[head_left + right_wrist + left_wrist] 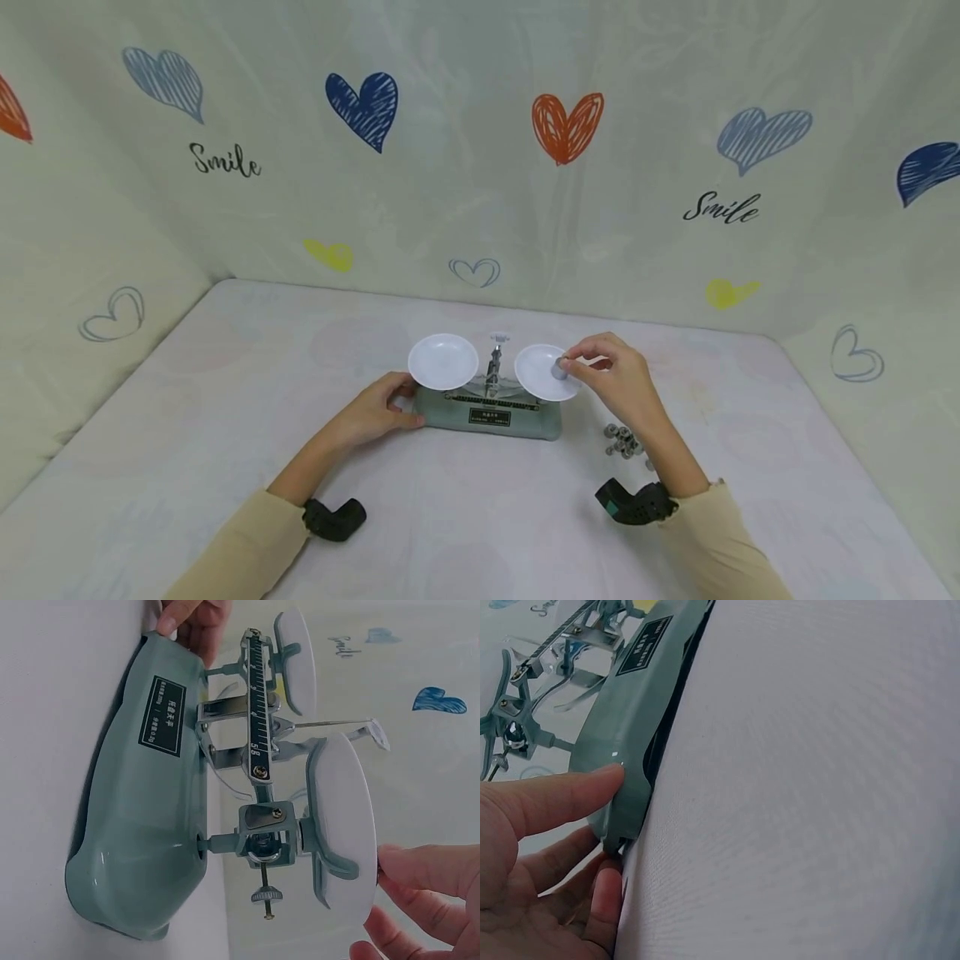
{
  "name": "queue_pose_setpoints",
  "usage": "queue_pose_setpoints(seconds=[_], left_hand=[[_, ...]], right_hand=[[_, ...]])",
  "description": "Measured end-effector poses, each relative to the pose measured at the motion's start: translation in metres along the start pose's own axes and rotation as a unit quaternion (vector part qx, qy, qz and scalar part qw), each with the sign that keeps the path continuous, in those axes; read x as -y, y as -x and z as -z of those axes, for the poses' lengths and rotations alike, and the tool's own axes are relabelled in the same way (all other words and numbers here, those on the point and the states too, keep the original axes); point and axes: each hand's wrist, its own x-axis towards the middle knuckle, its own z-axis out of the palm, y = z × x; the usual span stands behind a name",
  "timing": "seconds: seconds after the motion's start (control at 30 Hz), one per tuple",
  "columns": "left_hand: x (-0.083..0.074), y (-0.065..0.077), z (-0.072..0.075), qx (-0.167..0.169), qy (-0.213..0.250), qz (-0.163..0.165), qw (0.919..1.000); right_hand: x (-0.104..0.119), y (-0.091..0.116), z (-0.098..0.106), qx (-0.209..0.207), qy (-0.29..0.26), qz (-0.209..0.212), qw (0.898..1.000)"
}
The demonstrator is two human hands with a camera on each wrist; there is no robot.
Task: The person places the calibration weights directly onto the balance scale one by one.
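A green balance scale [442, 412] stands in the middle of the table, with a white left pan [442, 361] and a white right pan [531, 372]. My left hand [375, 408] grips the left end of its base. In the left wrist view the thumb lies on the front of the housing and the fingers bend around the end. At the right pan, my right hand [618, 377] pinches a grey metal weight [558, 368] between thumb and fingertips. That weight is mostly hidden behind the pan's rim in the right wrist view. Nothing lies on the left pan.
Several small metal weights [622, 442] lie in a cluster on the table right of the scale, close to my right forearm. A pale cloth covers the table [465, 517]. Behind it hangs a light curtain [465, 192] printed with hearts.
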Motion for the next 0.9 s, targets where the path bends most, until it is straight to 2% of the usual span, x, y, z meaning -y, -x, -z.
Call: queue_pose_setpoints(seconds=[0.7, 0.9], left_hand=[[-0.0008, 0.0, -0.0006, -0.007, -0.013, -0.004, 0.9999], [-0.0009, 0.0, -0.0008, -0.006, -0.01, -0.003, 0.9999]], right_hand=[[-0.0048, 0.0, -0.0027, 0.018, 0.003, -0.032, 0.999], [-0.0041, 0.0034, 0.0003, 0.022, 0.002, -0.027, 0.999]])
